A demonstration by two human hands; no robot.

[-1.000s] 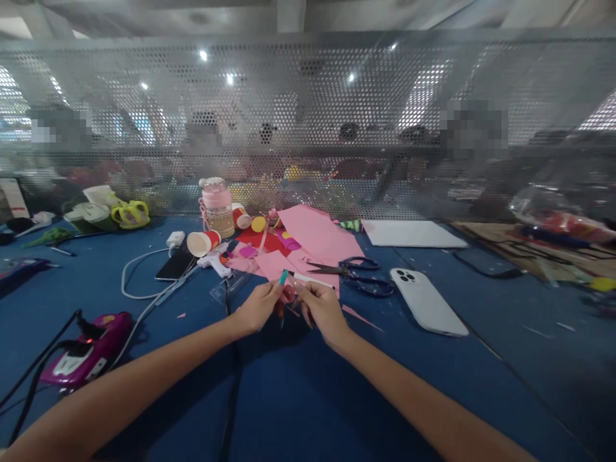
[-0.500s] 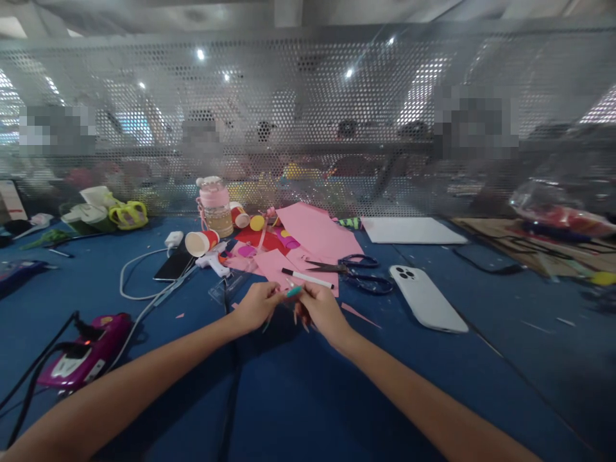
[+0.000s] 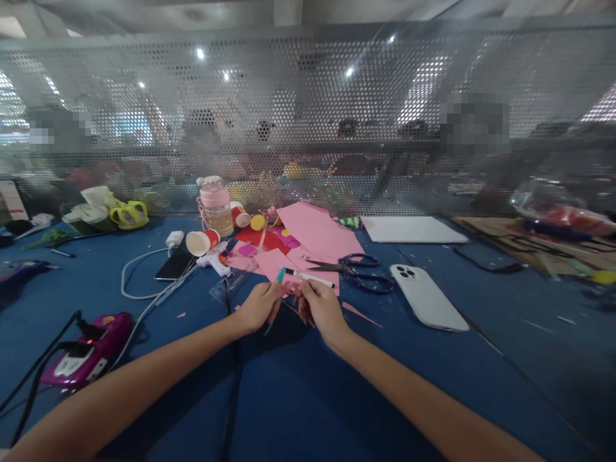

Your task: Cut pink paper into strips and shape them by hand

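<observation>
My left hand [image 3: 262, 307] is closed in a pinch on a slim teal strip [image 3: 281, 276]. One end points up past the fingertips, and another teal bit shows below the palm. Close beside it, my right hand [image 3: 321, 309] is also pinched, its fingers curled under; what it holds, if anything, cannot be made out. Just beyond the hands lie a white marker with a black cap [image 3: 312, 278], pink paper sheets [image 3: 317, 231] and dark-handled scissors [image 3: 356, 269]. Small pink scraps show between the hands.
A white phone [image 3: 428, 298] lies at right, with a white sheet [image 3: 414, 230] behind. To the left are a glue gun [image 3: 214, 262], paper cup [image 3: 202, 242], pink-lidded bottle [image 3: 215, 205], black phone [image 3: 174, 264] and purple power strip [image 3: 89, 350] with cables. A perforated screen [image 3: 308, 128] stands behind.
The teal strip has swung from lying between both hands to pointing up from my left hand. My fingertips have drawn slightly apart.
</observation>
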